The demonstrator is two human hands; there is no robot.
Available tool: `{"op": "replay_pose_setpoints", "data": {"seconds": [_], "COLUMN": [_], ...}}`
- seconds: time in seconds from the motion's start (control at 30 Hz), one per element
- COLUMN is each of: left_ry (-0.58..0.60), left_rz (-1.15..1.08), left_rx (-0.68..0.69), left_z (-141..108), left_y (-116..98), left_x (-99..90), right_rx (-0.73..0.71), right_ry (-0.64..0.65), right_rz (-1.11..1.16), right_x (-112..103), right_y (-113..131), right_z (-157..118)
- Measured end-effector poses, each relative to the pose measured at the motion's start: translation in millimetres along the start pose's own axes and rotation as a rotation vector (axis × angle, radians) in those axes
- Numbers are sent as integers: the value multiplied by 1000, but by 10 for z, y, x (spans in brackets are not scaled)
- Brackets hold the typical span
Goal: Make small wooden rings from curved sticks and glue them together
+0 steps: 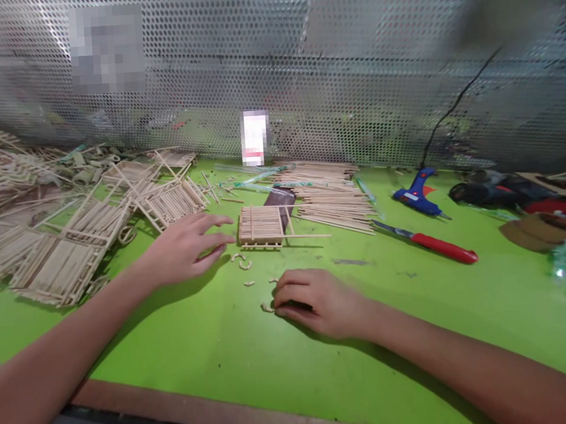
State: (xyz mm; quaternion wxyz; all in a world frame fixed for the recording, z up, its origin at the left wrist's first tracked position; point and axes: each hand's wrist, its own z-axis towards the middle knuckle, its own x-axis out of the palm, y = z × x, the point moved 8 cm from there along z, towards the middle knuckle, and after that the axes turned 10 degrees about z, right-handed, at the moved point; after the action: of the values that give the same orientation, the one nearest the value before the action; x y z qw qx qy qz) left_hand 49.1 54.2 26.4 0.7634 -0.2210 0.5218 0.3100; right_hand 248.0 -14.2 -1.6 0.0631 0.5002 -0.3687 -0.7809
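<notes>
Neatly slatted, the pale stick frame sits beside the spread left grip; right grip unclear.

The cart is lying flat near the middle, its pale deck showing thin sticks set side by side. Two rails are reaching out toward 3 o'clock, the nearer one running longer, and a crossbar is joining them. A slim strip is running along the deck's 6 o'clock side. Small pale pieces are lying loose: two curved ones are sitting just off the cart at 7 o'clock, a short one between 6 and 7, and two more are resting toward 6 o'clock
</notes>
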Motion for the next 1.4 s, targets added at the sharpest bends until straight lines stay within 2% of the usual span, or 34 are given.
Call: {"op": "replay_pose_setpoints", "data": {"seconds": [0.23, 0.43, 1.0, 1.4], "left_ry": [24, 14, 6, 13], "left_rz": [81, 19, 56, 66], "left_rx": [32, 12, 39, 43], "left_z": [-4, 0, 12, 16], "left_y": [-17, -8, -38, -42], "left_x": [22, 8, -14, -12], "right_rx": [-23, -28, -47, -81], "right_ry": [-26, -30, -64, -142], "right_rz": [-54, -133, -205, -293], "right_x": [0, -12, -62, -140], "right_y": [14, 40, 73, 55], "right_z": [-7, -9, -9, -15]}}
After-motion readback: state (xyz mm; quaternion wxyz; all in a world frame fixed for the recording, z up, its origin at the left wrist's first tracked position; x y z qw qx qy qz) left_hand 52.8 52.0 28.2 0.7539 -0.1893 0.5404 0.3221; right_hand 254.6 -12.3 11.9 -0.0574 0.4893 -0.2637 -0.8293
